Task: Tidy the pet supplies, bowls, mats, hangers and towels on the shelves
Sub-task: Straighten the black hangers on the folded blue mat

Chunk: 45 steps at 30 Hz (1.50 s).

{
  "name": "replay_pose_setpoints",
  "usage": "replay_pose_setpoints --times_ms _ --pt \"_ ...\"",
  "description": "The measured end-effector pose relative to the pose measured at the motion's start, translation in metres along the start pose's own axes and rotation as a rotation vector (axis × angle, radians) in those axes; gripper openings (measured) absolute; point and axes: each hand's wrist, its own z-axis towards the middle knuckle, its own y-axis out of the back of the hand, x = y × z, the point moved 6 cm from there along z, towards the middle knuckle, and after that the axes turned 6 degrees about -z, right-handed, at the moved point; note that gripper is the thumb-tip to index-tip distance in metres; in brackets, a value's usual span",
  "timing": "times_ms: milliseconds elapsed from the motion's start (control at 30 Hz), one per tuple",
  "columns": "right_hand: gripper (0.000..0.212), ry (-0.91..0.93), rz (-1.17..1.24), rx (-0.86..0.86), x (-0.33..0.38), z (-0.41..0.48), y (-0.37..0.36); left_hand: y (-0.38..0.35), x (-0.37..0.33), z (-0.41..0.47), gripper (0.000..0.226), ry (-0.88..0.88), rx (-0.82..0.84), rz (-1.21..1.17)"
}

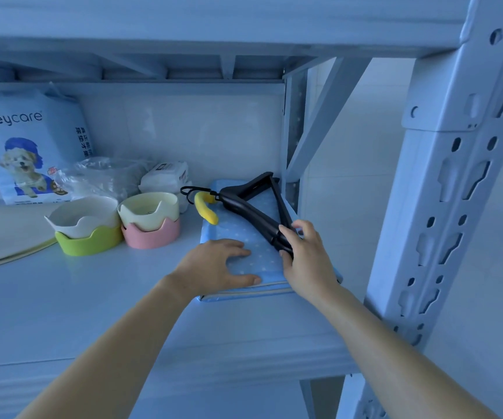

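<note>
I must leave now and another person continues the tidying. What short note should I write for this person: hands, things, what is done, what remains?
Left hand: flat on the folded blue cloth, holding nothing.
Right hand: grips the near end of the black hangers, which lie on that cloth at the right end of the shelf; a yellow hanger lies beside them.
Seemingly done: bowls nested in pairs, in the green bowl and the pink bowl; pet pad pack upright at the back left.
Left: let go of the hangers, then check the beige mat at the left.
</note>
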Motion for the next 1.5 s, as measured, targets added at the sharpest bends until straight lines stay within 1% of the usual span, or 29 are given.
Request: replay_pose_setpoints --times_ms 100,200,333,400,533,600,733,833,933,1133,1267,1400,1500 --pt "0.047 -0.016 0.037 0.007 -0.001 0.003 -0.005 0.0 0.006 0.008 0.078 0.003 -0.014 -0.018" --pt "0.047 -0.01 0.029 0.027 -0.001 0.001 -0.011 0.0 0.01 0.012 0.078 -0.016 -0.061 -0.031" --pt "0.05 0.004 -0.025 0.049 -0.001 -0.003 -0.014 0.002 0.009 0.005 0.062 -0.101 -0.201 -0.094" --pt "0.051 0.01 -0.039 0.054 -0.002 -0.005 -0.014 0.003 0.006 0.002 0.058 -0.129 -0.236 -0.113" --pt "0.05 -0.023 -0.007 0.044 -0.006 -0.005 -0.014 0.003 0.006 0.0 0.048 -0.148 -0.238 -0.116" --pt "0.048 -0.062 0.012 0.031 -0.011 -0.005 -0.013 0.002 0.009 -0.001 0.05 -0.158 -0.212 -0.114" --pt "0.047 -0.101 0.047 0.024 -0.015 -0.004 -0.014 -0.001 0.013 -0.003 0.063 -0.149 -0.152 -0.09" --pt "0.048 -0.107 0.017 0.033 -0.014 -0.004 -0.015 -0.001 0.013 -0.004 0.062 -0.15 -0.158 -0.104" --pt "0.048 -0.141 -0.016 0.091 -0.016 -0.005 -0.018 0.001 0.012 -0.004 0.058 -0.151 -0.185 -0.112" --pt "0.047 -0.066 -0.029 0.112 -0.009 -0.004 -0.017 0.003 0.012 -0.004 0.056 -0.104 -0.192 -0.147" --pt "0.043 -0.058 -0.005 0.077 -0.006 -0.003 -0.016 0.005 0.014 -0.005 0.058 -0.085 -0.185 -0.172" --pt "0.038 -0.074 0.125 -0.007 -0.002 0.002 -0.009 0.008 0.019 -0.012 0.056 -0.08 -0.194 -0.166" --pt "0.041 -0.083 0.171 -0.022 0.001 0.007 -0.009 0.011 0.025 -0.016 0.054 -0.068 -0.2 -0.198"
